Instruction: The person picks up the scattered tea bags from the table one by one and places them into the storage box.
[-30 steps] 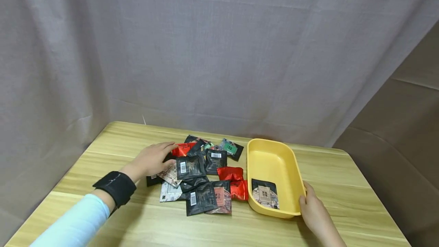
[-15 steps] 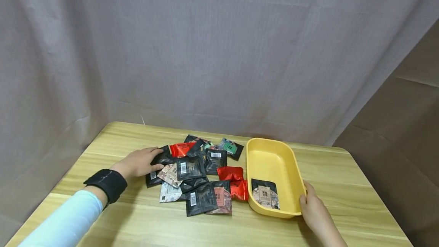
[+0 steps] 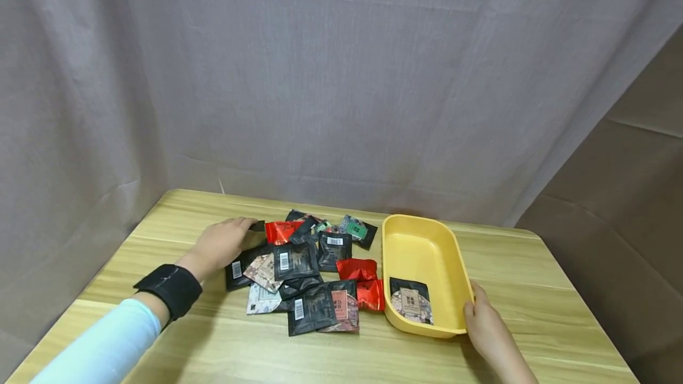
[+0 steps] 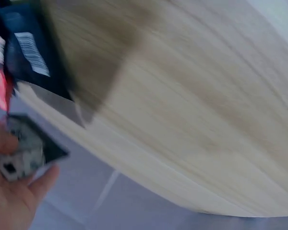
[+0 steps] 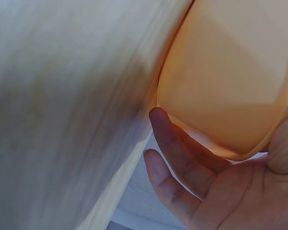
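My left hand point(image 3: 217, 245) is at the left end of a loose pile of sachets, pinching a dark sachet point(image 4: 50, 147) with a pale printed front between thumb and fingers. In the head view only a black corner of that sachet point(image 3: 258, 226) shows past the fingertips. A black sachet with a barcode point(image 3: 239, 271) lies just below this hand. On the right, my right hand point(image 3: 490, 328) grips the near right rim of a yellow plastic tray point(image 3: 424, 242). One black sachet with a pinkish floral label point(image 3: 411, 302) lies in the tray's near left corner.
Several black sachets point(image 3: 296, 261) overlap in the middle of the wooden table point(image 3: 213, 342). Red foil packets point(image 3: 368, 294) lie against the tray's left side, and another red packet point(image 3: 283, 232) sits near the back. A grey cloth point(image 3: 341, 105) hangs behind the table.
My left hand first drew back leftward off the pile onto a black sachet, then lifted that sachet at one edge. The right hand and the tray have stayed in place.
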{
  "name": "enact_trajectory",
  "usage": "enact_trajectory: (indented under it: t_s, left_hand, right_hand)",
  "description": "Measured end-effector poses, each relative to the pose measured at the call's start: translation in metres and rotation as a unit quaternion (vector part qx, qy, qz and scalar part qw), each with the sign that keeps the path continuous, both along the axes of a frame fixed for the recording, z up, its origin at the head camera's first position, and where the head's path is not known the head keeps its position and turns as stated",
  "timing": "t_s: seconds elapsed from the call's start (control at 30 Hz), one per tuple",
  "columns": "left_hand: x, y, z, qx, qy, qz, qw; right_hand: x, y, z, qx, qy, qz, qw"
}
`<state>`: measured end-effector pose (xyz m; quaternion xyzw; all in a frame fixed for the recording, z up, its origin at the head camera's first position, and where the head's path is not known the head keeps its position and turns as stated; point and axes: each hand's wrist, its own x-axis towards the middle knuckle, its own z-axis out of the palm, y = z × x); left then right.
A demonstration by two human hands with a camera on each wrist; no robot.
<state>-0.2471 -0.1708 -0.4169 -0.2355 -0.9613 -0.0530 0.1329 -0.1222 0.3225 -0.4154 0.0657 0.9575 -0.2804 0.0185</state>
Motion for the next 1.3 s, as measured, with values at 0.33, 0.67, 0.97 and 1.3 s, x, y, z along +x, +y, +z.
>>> enact_trajectory:
  t_s: [0.33,0.67,0.97,1.3]
  left_hand:
    - [0.016,0.062,0.023,0.015,0.053,0.018,0.9983]
    - [0.039,0.169,0.033,0.093,-0.014,-0.119,0.9885]
    - [0.068,0.249,0.042,-0.002,-0.056,-0.208,0.9766]
    - [0.077,0.277,0.031,-0.029,-0.080,-0.198,0.9766]
  right_hand:
    - [0.000,0.001,0.005,-0.009,-0.015,0.003,1.000]
    - [0.002,0.002,0.003,-0.009,-0.025,-0.004,1.000]
    - [0.003,0.002,0.004,-0.007,-0.031,-0.007,0.999]
    - [0.002,0.002,0.005,-0.006,-0.031,-0.009,0.999]
